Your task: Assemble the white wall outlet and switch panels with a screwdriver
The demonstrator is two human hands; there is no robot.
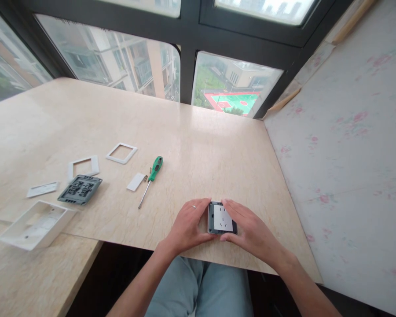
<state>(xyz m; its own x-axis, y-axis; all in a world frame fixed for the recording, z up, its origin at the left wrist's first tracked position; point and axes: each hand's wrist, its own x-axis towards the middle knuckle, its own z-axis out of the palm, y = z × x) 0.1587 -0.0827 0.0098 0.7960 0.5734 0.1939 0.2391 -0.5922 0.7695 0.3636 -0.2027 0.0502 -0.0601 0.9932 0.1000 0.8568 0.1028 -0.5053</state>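
1. Right fingers (236, 210) cover part of the socket's (220, 218) right side; its underside is hidden.
2. The screws (145, 178) by the screwdriver (156, 168) are too small to tell their heads.
3. A grey plate (81, 190) hides part of a white frame's (94, 164) near edge.
4. Left, the counter (201, 154) runs out of view.
5. Both forearms (141, 281) are cut off at the near edge.

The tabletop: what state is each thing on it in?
Socket: held at both sides, face up, grey border exposed.
Screwdriver: lying unheld.
Screws: loose, beside screwdriver.
White panel: lying loose.
Far frame: lying loose.
Near frame: lying loose.
Grey plate: lying unheld.
White strip: lying unheld.
Box: open side up.
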